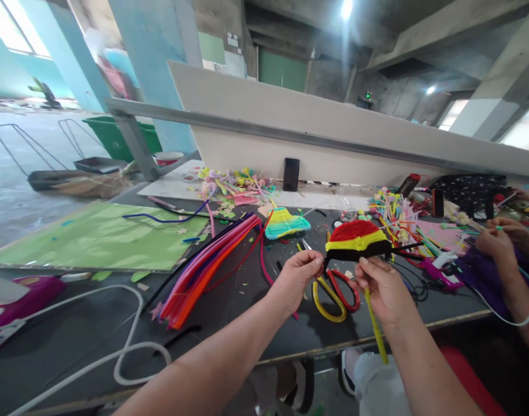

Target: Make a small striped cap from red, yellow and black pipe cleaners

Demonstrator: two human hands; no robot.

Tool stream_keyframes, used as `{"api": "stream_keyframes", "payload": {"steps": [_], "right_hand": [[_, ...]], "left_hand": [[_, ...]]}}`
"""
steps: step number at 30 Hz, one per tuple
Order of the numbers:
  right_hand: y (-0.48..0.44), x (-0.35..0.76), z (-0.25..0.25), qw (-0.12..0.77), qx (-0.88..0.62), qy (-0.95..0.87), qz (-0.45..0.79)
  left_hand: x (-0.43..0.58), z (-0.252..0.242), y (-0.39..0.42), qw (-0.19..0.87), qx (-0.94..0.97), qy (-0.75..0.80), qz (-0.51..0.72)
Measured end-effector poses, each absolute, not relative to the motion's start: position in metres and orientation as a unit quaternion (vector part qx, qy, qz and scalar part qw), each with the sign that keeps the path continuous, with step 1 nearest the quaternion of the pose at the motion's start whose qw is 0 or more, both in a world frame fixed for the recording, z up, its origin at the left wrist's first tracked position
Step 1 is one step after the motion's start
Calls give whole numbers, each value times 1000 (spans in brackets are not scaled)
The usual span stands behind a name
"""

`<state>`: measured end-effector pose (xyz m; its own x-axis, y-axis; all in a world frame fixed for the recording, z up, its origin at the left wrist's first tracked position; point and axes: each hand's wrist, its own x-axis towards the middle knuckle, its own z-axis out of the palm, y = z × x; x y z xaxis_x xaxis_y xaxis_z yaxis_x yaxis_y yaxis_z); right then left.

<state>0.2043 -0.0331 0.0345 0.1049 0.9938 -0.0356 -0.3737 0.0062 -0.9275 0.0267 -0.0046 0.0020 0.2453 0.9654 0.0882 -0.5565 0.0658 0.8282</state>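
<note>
A half-round piece of fuzzy stems (355,240), banded red, yellow and black, is held up over the table's front part. My left hand (301,277) is closed, pinching its black lower left corner. The fingers of my right hand (383,286) are closed at its lower edge, and a yellow-green stem (376,326) hangs down from them. Scissors with one yellow and one red handle (336,297) lie between the hands. Behind the left hand lies a yellow and turquoise fuzzy shape (284,224).
A bundle of pink, purple and orange stems (203,271) lies left of centre. Further left are a green sheet (95,237) and a magenta glue gun (30,300) with a white cable. A phone (291,174) stands at the back. Another person's hands (502,240) work at the right.
</note>
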Motion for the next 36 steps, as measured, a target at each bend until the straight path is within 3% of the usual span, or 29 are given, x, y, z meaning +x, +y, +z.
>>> {"api": "stream_keyframes", "payload": {"steps": [3, 8, 10, 17, 25, 36], "right_hand": [[-32, 203, 33, 623, -426, -362, 548], [-32, 198, 34, 636, -434, -363, 525], [-32, 193, 35, 643, -437, -362, 515], [-33, 176, 34, 652, -435, -362, 505], [-33, 164, 26, 667, -426, -365, 490], [-32, 163, 24, 660, -415, -352, 518]], "left_hand": [[24, 0, 0, 569, 436, 334, 611], [17, 2, 0, 241, 599, 426, 635], [18, 2, -1, 195, 638, 424, 613], [24, 1, -4, 240, 632, 427, 600], [27, 0, -4, 389, 525, 488, 579], [31, 2, -6, 578, 407, 367, 605]]}}
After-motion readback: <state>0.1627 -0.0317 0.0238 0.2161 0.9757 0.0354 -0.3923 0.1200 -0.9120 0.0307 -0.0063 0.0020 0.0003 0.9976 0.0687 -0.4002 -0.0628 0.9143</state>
